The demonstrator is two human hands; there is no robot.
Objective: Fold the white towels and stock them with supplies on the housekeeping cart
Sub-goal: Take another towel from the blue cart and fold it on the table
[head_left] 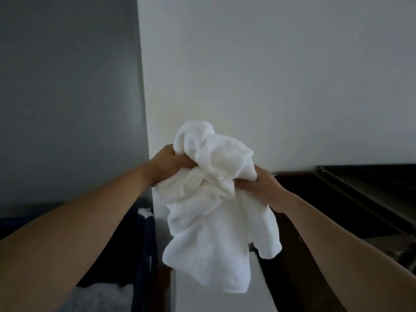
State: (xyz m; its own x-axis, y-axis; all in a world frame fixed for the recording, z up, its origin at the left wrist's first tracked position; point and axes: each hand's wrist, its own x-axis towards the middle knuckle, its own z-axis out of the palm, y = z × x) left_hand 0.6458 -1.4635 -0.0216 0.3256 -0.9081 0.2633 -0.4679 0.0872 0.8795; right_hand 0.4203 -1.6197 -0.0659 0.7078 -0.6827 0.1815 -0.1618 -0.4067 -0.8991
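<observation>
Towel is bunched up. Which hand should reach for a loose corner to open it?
Probably the right hand: a loose corner of the towel hangs just below it, while the left hand grips the bunched top.

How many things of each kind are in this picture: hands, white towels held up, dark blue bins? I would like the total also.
Bare hands: 2 (left hand, right hand)
Crumpled white terry towel, gripped by both hands: 1
Dark blue fabric laundry bin: 1
Total: 4
The white cloth inside the bin is too blurred to count.
</observation>
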